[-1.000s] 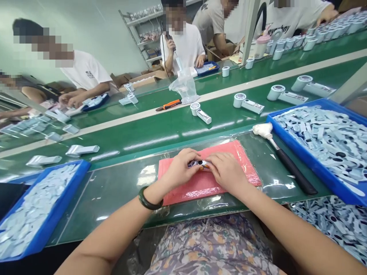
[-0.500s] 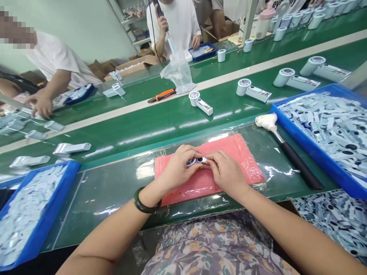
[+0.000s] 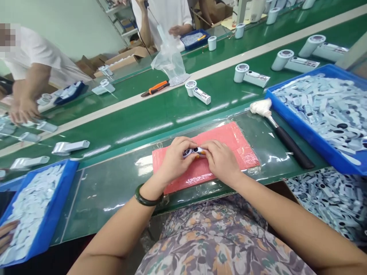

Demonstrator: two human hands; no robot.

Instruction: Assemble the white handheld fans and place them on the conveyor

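Both my hands are close together over a pink foam pad (image 3: 232, 142), which lies on a clear plastic sheet on the green bench. My left hand (image 3: 174, 160) and my right hand (image 3: 220, 158) pinch a small white plastic part (image 3: 194, 152) between their fingers. The part has a dark round spot, and my fingers hide most of it. A dark green bangle (image 3: 148, 197) circles my left wrist.
Blue trays of pale parts stand to the right (image 3: 304, 130) and left (image 3: 54, 202), where another person's hand (image 3: 7, 233) shows. A white-headed mallet (image 3: 282, 138) lies nearby. Assembled white units (image 3: 197, 92) stand on the green belt; co-workers sit beyond.
The whole view has shifted, with the bench sliding up and left. My hands keep hold of the part. Another person's hand has appeared at the lower left, by the blue tray.
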